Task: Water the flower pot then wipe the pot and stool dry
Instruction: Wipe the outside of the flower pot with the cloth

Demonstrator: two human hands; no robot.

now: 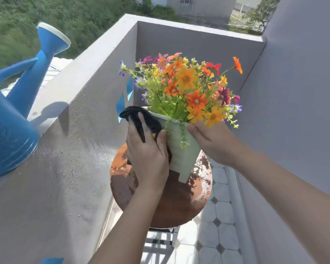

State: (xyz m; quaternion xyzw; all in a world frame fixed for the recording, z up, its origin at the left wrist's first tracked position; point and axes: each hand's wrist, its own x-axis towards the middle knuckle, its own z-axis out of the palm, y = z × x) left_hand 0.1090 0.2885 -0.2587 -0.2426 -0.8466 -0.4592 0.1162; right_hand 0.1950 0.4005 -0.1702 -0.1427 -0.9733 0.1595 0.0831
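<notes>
A pale green flower pot (183,149) full of orange, yellow and purple flowers (187,86) is tilted to the right and lifted off a round brown stool (179,202), whose top shows wet patches. My left hand (147,155) presses a black cloth (141,119) against the pot's left side, near the rim. My right hand (211,141) holds the pot's right side, under the flowers.
A blue watering can (11,115) stands on the grey parapet wall (80,77) at the left, spout pointing up. Grey walls close in the balcony corner behind and to the right. White tiled floor (217,231) lies below the stool.
</notes>
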